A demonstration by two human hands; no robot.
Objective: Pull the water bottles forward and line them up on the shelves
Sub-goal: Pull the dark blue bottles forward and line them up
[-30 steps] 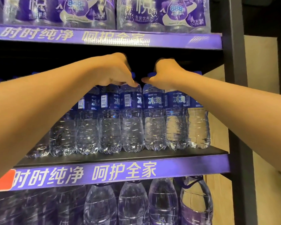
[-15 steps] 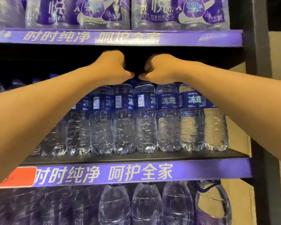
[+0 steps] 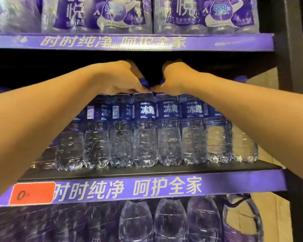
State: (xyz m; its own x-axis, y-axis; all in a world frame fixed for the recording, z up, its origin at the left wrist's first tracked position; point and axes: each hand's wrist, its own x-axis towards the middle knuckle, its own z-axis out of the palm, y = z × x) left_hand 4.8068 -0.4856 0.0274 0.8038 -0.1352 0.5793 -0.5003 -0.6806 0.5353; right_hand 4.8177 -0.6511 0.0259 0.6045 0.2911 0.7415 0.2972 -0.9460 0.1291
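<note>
Both bare forearms reach up and inward from the lower corners, meeting over the row of water bottles (image 3: pixel 145 130). The left hand (image 3: pixel 119 79) is curled, knuckles up, its fingers folded down onto the bottle tops. The right hand (image 3: pixel 177 77) mirrors it just beside, fingers hooked over the caps (thumb tips nearly touching the left hand's). Wrists are bent slightly downward.
</note>
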